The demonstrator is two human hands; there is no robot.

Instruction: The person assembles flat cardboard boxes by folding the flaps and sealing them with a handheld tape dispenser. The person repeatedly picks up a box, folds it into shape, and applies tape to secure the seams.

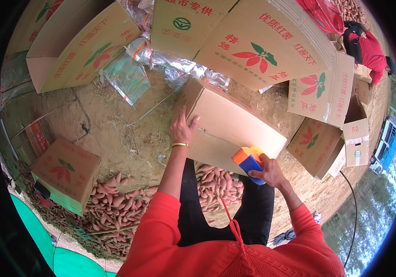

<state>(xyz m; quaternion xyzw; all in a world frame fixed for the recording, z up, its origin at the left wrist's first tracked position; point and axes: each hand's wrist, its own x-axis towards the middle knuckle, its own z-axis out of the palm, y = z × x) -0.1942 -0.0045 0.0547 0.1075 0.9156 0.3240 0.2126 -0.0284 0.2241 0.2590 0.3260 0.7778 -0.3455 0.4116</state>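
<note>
Six printed cardboard boxes: one far left (80,44), one near left (66,173), two at the far middle (186,23) (264,46), two at right (322,90) (315,143); one plain box (228,127) in the middle; one tape dispenser (248,161); sweet potatoes (115,203) past counting

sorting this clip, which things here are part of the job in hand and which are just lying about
In hand:
- plain cardboard box, left hand pressed flat on it
- tape dispenser, orange and blue, gripped by right hand at the box's edge

Lying about:
- printed boxes, flat or folded
- small box on the sweet potatoes
- plastic bags
- another person in red
</note>
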